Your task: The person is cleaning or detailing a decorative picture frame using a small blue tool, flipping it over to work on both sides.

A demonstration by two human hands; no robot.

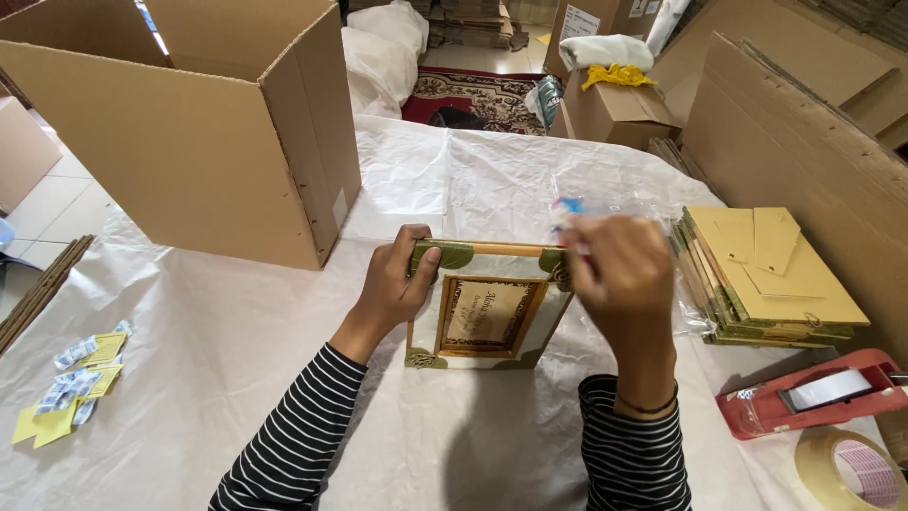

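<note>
Card: I see a stiff green-and-gold framed card (487,308) flat on the desk (236,378), likely light; best held by its edges.
Left hand (397,284): grip clamped on its top-left corner.
Right hand (619,274): pinching a slippery clear sleeve (605,210).
Around: card stack (771,274) right, tape dispenser (813,393), cardboard box (189,123) left.

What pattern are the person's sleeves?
Black-and-white horizontal stripes on both sleeves, clearest in the head view.
</note>
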